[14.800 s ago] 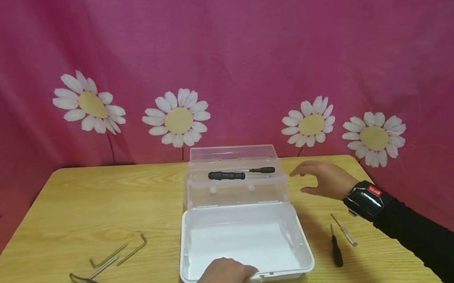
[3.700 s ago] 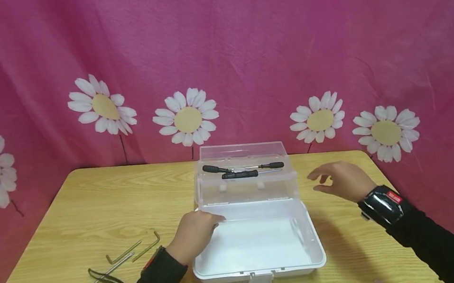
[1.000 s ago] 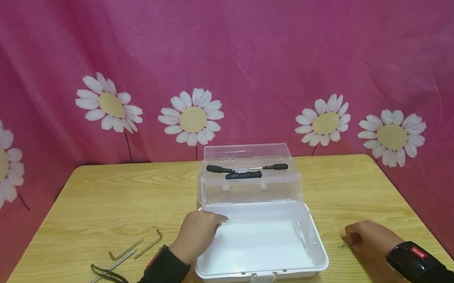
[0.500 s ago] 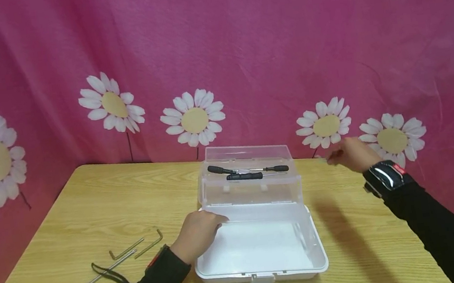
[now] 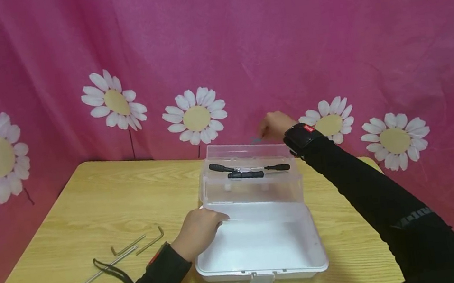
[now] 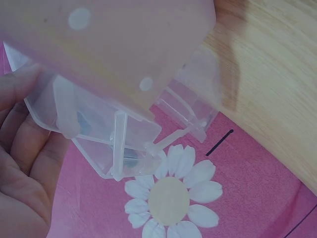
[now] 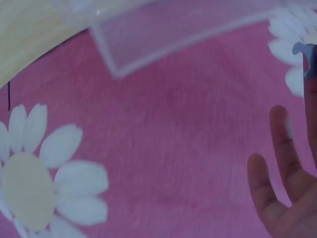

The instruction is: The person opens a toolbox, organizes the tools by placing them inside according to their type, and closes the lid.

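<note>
Has swung right hand [image 5: 275, 125] from right of toolbox [image 5: 260, 247] half a second ago to far edge of its opened, translucent lid [image 5: 240, 193]. Holds small open-ended wrench [image 7: 308, 58] there, pinched in fingers, with two other fingers spread apart and thumb hidden; grey-blue, notched at visible end, partly cut off by edge of right wrist view. Keeps left hand [image 5: 199, 231] clamped on toolbox's left rim. Leaves black-handled screwdrivers [image 5: 245, 175] unmoved inside toolbox's lid.
</note>
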Action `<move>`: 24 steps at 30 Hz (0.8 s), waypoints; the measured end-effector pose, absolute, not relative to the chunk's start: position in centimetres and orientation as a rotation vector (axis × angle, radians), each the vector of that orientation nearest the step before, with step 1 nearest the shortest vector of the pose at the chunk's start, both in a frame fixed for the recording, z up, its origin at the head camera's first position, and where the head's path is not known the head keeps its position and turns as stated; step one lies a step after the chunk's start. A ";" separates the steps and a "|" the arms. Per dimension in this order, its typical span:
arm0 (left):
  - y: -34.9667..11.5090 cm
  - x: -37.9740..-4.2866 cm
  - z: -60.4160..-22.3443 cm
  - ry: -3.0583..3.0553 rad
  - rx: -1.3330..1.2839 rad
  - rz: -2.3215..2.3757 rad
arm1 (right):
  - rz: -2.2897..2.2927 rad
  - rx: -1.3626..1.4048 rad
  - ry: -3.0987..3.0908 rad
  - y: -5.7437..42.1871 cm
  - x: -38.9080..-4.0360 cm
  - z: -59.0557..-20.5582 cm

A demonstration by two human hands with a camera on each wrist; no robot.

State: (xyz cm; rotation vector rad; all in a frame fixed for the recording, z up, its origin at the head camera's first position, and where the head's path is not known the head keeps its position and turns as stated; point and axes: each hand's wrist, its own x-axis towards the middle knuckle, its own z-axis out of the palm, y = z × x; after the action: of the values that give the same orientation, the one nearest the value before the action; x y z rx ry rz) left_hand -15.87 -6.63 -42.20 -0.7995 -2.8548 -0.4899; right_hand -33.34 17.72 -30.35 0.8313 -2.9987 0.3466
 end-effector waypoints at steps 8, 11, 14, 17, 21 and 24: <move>-6.6 -16.0 -42.3 -2.835 -0.791 -0.476 | 0.349 0.763 -3.150 14.9 -34.3 -32.7; -6.6 -15.9 -42.3 -2.826 -0.797 -0.477 | 0.336 0.772 -3.156 14.4 -34.6 -33.3; -6.7 -15.9 -42.3 -2.830 -0.796 -0.480 | 0.300 0.792 -3.160 14.1 -34.8 -33.8; -6.7 -15.9 -42.4 -2.830 -0.804 -0.478 | 0.285 0.807 -3.180 13.9 -34.9 -34.3; -6.7 -16.0 -42.4 -2.827 -0.810 -0.474 | 0.289 0.783 -3.222 13.6 -34.9 -34.8; -6.8 -16.0 -42.4 -2.824 -0.809 -0.482 | 0.277 0.749 -3.244 13.4 -34.9 -34.9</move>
State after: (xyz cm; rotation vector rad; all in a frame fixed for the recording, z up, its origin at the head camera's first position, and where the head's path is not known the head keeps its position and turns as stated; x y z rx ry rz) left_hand -15.95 -6.77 -42.37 -0.8093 -2.8244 -0.4818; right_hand -34.89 13.39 -34.88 0.7491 -3.2445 0.2773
